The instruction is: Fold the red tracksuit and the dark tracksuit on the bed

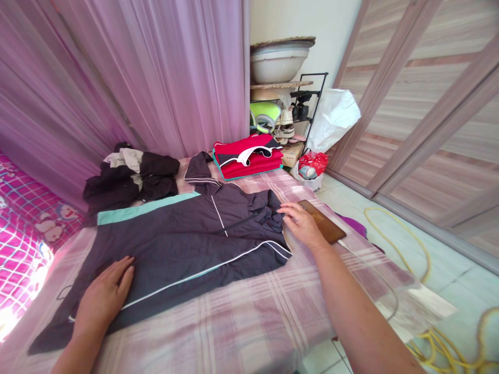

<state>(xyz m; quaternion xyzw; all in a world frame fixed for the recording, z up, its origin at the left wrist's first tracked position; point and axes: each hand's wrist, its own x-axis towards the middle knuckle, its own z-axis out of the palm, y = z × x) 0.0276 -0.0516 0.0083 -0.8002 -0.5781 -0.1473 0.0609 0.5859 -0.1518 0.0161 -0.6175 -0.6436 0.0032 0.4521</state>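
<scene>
A dark grey jacket (167,254) with white piping and a mint-green strip lies spread on the table, one sleeve folded along its near side. My left hand (107,291) rests flat on the jacket's lower part, fingers stretched out. At the collar end, my right hand (298,221) has its fingers closed at the edge of the bunched fabric. Just right of that hand is a brown tablet-like device (323,223) with a white cable plugged in.
Behind the jacket sits a folded stack of red clothes (249,158). A crumpled black-and-white garment (132,176) lies at the back left by the purple curtain (163,78). A shoe rack (312,104) and bags stand beyond the table. Yellow hose (424,254) lies on the floor.
</scene>
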